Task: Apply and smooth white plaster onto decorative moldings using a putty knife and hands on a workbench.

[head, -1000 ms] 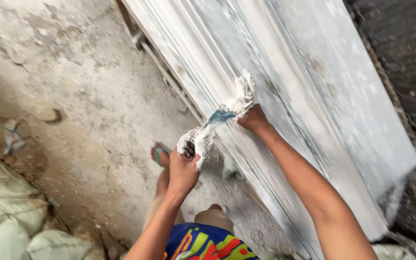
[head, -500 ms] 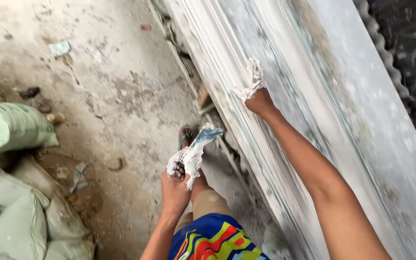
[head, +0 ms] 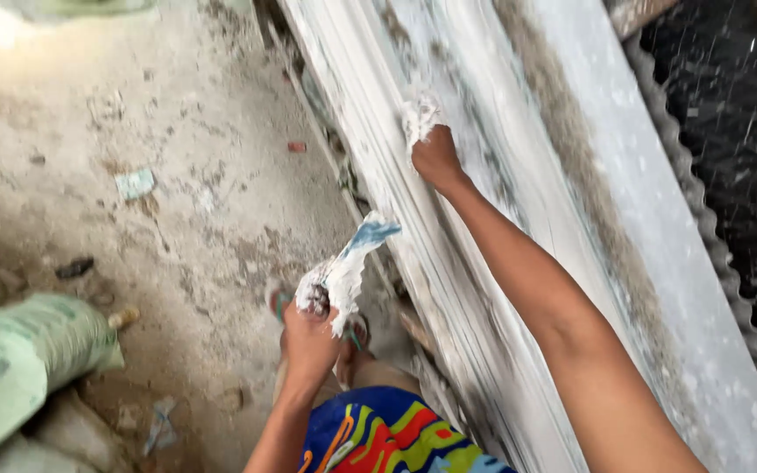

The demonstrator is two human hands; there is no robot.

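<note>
My right hand (head: 435, 158) presses a small white wad of rag (head: 420, 116) against a long white moulded plaster strip (head: 484, 228) that runs diagonally across the view. My left hand (head: 308, 337) is lower, off the strip, closed around a crumpled white and blue cloth (head: 343, 267) whose loose end sticks up. My leg and colourful shorts (head: 387, 438) show at the bottom, with a sandalled foot (head: 278, 302) partly hidden behind the left hand.
Dusty concrete floor (head: 151, 201) lies to the left, littered with scraps. Pale green filled sacks (head: 19, 359) are stacked at the lower left. A corrugated dark sheet (head: 729, 175) runs along the right of the strip.
My right hand has slid further up along the strip with its wad. The left hand with the cloth has dropped lower and stayed off the strip. The view has shifted.
</note>
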